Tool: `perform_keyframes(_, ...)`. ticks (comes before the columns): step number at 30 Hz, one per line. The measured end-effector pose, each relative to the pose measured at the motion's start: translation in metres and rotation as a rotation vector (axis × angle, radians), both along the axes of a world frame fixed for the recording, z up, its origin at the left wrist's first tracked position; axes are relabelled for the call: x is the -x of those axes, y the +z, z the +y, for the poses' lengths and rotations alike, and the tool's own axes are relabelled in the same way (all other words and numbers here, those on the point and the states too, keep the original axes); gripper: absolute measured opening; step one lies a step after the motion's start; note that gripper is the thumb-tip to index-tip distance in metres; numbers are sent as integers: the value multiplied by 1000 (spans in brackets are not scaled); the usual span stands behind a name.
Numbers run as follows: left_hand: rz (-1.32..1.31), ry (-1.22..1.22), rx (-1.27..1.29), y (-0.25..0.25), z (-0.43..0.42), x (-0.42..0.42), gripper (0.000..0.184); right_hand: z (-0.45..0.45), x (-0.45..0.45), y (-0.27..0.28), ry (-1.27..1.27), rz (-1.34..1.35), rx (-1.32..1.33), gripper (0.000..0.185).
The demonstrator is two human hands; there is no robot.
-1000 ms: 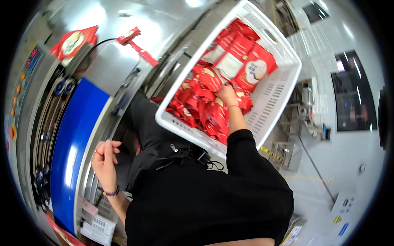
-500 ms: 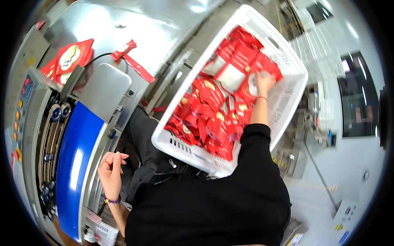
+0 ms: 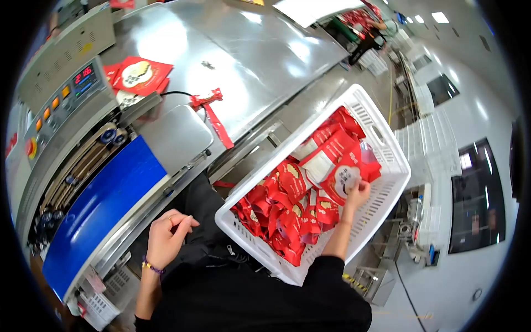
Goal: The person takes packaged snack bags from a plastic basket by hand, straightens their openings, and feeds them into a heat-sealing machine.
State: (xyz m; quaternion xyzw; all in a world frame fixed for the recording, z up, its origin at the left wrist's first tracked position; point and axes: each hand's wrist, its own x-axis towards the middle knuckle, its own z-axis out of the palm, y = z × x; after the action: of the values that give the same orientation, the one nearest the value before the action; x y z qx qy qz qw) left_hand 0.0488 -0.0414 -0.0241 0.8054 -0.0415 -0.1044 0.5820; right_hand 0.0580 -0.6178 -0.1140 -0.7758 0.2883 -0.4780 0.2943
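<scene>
My right hand grips the edge of a red pouch with a round pale label, at the right part of a white plastic basket. Many red pouches lie jumbled in this basket, some with clear or whitish panels. My left hand is held over my lap, beside the basket and near the machine's front edge. Its fingers are curled in toward the thumb, with nothing visible in them. A beaded bracelet circles that wrist.
On the left stands a belt machine with a blue cover, a control panel and a metal plate. Red pouches and a red strip lie on the steel table. Another person is far off.
My right hand has drawn toward me with the red pouch, whose round label shows more fully. My left hand has shifted right. The head view has swung, showing more of the table and room.
</scene>
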Motion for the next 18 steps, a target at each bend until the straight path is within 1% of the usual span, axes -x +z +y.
perform_keyframes(1,-134,-52,-10,-2,3,-2,16,27,7,21,40,-43,-114,23)
perform_keyframes(2,-3,-14,59,3,2,0,10,45,17,36,94,-46,-60,21)
perform_keyframes(3,-52,-48,39,12,1,0,15,63,23,54,145,-52,-5,19)
perform_keyframes(4,-104,-85,21,22,1,-2,23,86,22,75,165,-62,0,19)
perform_keyframes(6,-312,-142,-2,28,-3,-3,40,143,29,114,428,-223,-222,16)
perform_keyframes(7,-313,-183,39,35,-3,-1,51,174,29,133,522,-225,-190,16)
perform_keyframes(8,-426,-223,4,35,-2,-1,64,203,29,145,540,-224,-190,16)
perform_keyframes(10,-517,-196,4,42,-2,4,81,260,29,157,791,-159,-369,9)
perform_keyframes(12,-522,-127,53,47,7,11,93,317,27,158,988,-85,-483,6)
perform_keyframes(13,-518,-107,90,46,16,15,99,342,23,150,1110,-53,-383,11)
perform_keyframes(14,-581,22,98,46,21,23,97,365,21,143,1226,-21,-279,15)
perform_keyframes(16,-326,120,353,19,45,34,74,414,19,144,1507,70,-405,18)
perform_keyframes(17,-298,187,373,17,61,44,48,424,13,145,1542,77,-305,20)
perform_keyframes(18,-220,278,392,28,73,54,34,432,8,146,1574,80,-201,23)
